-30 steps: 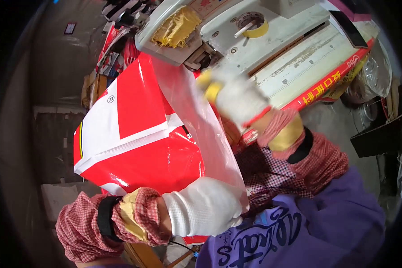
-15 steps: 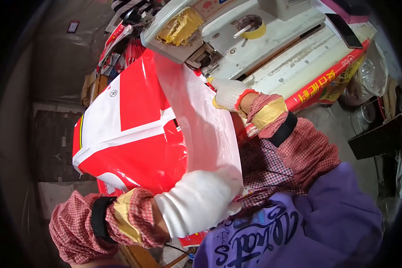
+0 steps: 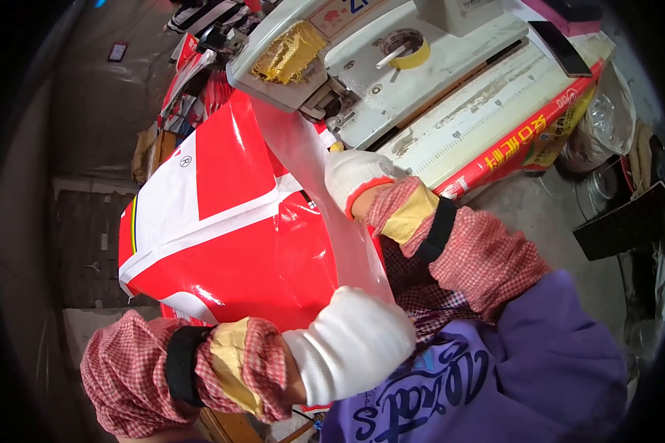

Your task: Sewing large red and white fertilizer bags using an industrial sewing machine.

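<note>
Seen from your head camera, you stand over a glossy red-and-white sack (image 3: 222,236) with a clear plastic liner (image 3: 332,214) rising from its mouth toward the head of a white sewing machine (image 3: 391,81). Your left hand (image 3: 351,354), in a white knit glove, is balled into a fist around the liner's near end, fingers (image 3: 369,336) curled shut on the film, close to your chest. Your right hand (image 3: 358,181), gloved the same, grips the liner's edge farther up; its fingers (image 3: 343,170) wrap the film from the right side, though the fingertips themselves are hidden behind the plastic. The liner's long axis runs from your left fist up and slightly leftward, past your right hand, to the machine's foot, so the strip lies stretched between your two grips and continues beyond the right fingers toward the machine. Your right hand is the nearer one to the machine; your left anchors the far end of the strip. The sack's body spreads away to the left of both hands. Beyond your right fingers, a roll of yellow tape (image 3: 406,48) sits on the machine's top, a wad of yellow rag (image 3: 288,52) is tucked at its head, and a red printed bag edge (image 3: 524,136) lies along the white table (image 3: 480,96) to the right.
</note>
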The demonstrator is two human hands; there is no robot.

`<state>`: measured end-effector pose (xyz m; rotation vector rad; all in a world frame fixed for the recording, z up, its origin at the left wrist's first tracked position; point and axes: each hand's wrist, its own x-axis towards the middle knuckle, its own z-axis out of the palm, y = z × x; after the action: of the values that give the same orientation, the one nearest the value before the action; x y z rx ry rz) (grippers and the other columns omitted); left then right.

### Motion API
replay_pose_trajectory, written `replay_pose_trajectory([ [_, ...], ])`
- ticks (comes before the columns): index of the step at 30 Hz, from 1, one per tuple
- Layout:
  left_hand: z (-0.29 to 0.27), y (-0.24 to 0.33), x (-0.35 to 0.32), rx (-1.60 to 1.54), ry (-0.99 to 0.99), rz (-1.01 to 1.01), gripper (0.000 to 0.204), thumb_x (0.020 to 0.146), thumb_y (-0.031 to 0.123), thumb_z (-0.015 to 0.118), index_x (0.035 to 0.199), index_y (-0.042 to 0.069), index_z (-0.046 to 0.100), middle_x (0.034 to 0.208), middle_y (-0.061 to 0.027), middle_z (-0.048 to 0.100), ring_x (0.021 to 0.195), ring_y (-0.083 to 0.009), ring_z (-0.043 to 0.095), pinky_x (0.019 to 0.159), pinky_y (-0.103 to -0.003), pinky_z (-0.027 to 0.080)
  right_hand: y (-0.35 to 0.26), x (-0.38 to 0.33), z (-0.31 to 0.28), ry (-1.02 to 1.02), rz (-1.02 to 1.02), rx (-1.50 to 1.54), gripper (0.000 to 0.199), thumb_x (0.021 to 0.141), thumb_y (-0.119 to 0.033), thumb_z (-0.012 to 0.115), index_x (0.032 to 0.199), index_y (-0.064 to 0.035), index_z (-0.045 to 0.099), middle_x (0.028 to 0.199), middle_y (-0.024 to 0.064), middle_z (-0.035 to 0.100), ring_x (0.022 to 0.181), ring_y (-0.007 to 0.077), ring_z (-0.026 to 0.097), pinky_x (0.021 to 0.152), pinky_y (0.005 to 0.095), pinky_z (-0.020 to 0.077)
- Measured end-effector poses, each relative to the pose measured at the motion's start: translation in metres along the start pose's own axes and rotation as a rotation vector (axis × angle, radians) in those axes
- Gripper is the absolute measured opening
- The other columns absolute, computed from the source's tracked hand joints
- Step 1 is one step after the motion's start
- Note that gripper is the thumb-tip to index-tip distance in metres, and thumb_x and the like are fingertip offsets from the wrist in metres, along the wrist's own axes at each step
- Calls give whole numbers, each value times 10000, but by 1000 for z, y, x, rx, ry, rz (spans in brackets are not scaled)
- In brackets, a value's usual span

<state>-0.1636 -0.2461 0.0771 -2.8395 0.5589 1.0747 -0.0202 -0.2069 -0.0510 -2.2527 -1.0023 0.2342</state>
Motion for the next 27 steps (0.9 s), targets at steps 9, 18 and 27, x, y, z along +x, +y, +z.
replay_pose_trajectory([
  [9,-36,-41,43,187,-130,12,89,658,166,605,687,85,628,636,-84,613,590,-235,619,486,-342,478,8,35,38,48,-182,-49,229,757,-147,521,890,8,625,764,157,637,702,286,628,587,391,500],
  [18,-49,-43,-34,820,50,113,108,674,175,591,589,109,580,517,-34,532,464,-159,520,428,-317,403,-4,17,13,-194,-309,-272,220,731,-199,563,827,-32,669,793,154,646,756,292,629,638,392,508],
  [27,-54,-49,36,116,-183,7,152,710,208,571,680,59,585,639,-99,578,645,-296,594,595,-372,485,45,31,99,-294,-963,730,173,780,-138,511,850,-28,625,779,121,604,742,231,602,634,354,500],
])
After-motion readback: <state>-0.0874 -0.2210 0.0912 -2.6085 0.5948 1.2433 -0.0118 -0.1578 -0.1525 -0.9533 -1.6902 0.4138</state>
